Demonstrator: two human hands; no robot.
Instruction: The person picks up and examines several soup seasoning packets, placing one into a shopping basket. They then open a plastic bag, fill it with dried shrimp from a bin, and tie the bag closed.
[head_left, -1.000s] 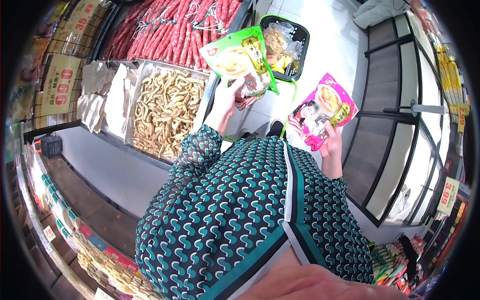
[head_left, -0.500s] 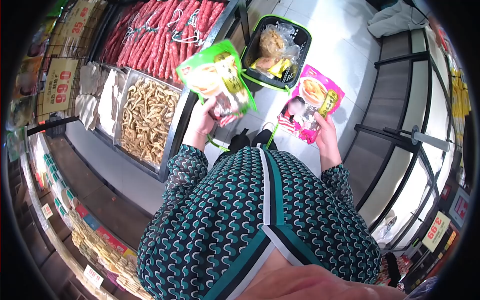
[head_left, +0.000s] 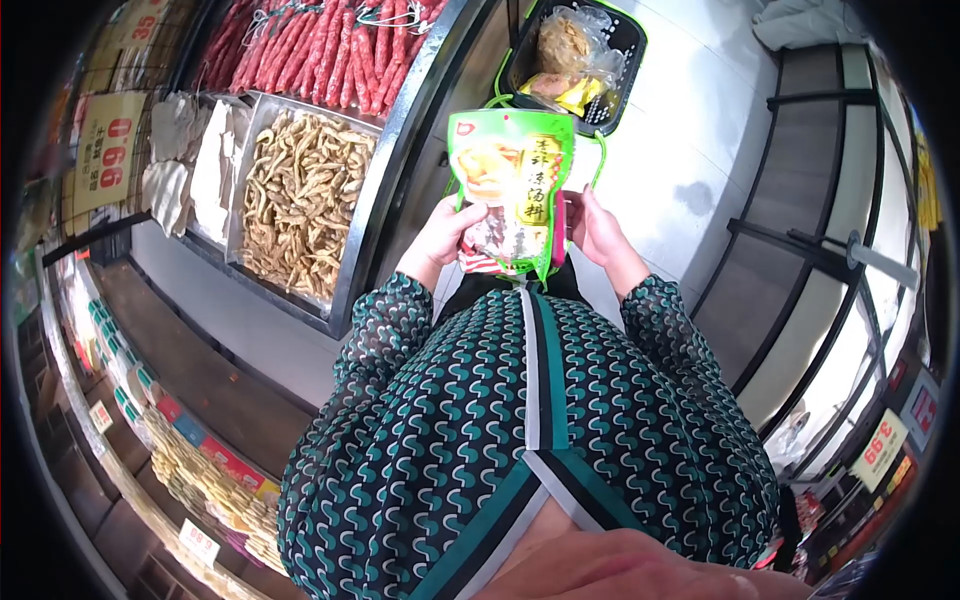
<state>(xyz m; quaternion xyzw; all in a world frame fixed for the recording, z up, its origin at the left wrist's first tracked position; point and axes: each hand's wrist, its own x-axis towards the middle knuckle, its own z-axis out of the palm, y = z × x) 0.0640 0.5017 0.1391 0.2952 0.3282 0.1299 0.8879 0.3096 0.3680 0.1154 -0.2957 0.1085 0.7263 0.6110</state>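
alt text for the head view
A left hand grips a green plastic food packet, a right hand presses a pink plastic packet behind it. Beyond them stand a black plastic basket with green rim and a metal tray of dried strips.

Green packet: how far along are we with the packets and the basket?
Done: the basket on the floor holds bagged goods. In hand: left hand grips the green packet; right hand holds a pink packet, mostly hidden behind it. Left: neither packet is in the basket.
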